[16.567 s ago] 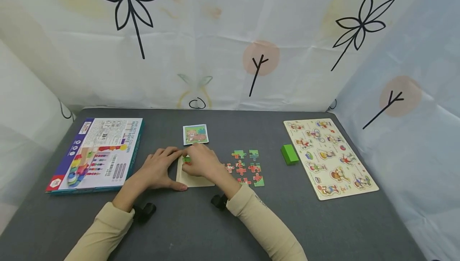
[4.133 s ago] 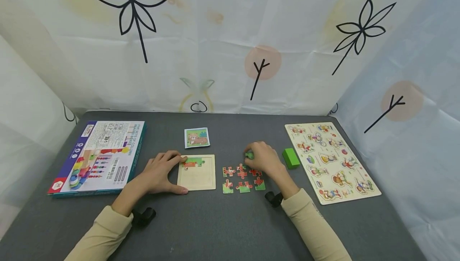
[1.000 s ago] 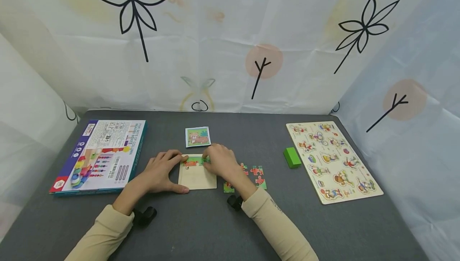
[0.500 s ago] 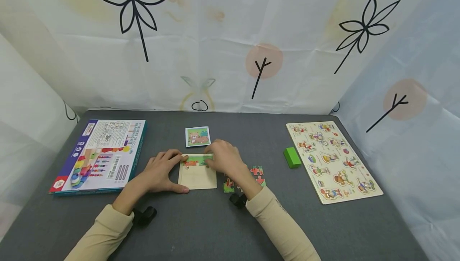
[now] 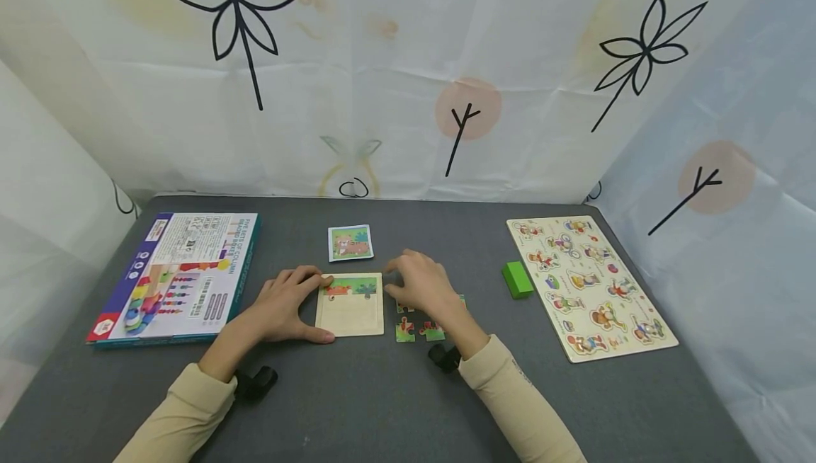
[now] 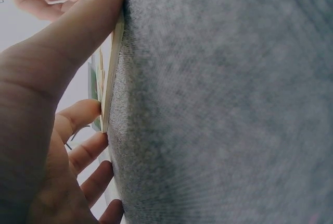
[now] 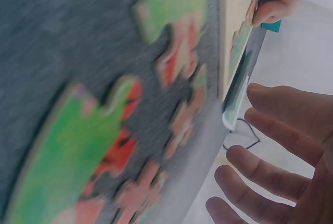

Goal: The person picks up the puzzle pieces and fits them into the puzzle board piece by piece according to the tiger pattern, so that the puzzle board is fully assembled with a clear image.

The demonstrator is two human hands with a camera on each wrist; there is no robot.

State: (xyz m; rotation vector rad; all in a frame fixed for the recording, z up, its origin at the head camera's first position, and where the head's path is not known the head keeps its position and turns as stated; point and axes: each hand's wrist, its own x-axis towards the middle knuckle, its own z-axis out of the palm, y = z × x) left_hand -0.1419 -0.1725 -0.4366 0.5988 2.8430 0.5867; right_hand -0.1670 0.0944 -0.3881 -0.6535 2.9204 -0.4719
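A shallow wooden puzzle tray [image 5: 350,318] lies at the table's middle, with a row of joined green and red jigsaw pieces [image 5: 347,287] along its far edge. My left hand [image 5: 283,311] holds the tray's left side, index finger at the far corner and thumb along the near edge. Just right of the tray hovers my right hand [image 5: 423,286], its fingers loosely bent and holding nothing in the right wrist view. Loose jigsaw pieces [image 7: 78,156] lie below that hand; in the head view it hides several of them.
Behind the tray lies a small picture card [image 5: 350,243]. A large boxed toy set [image 5: 172,279] sits at the left. On the right are a green block [image 5: 518,279] and a wooden board with printed figures [image 5: 593,289]. White fabric walls [image 5: 395,95] surround the table.
My right hand brought a green piece from the loose group into the tray's far right corner, let go of it, and drew back to the right. The left hand stays at the tray.
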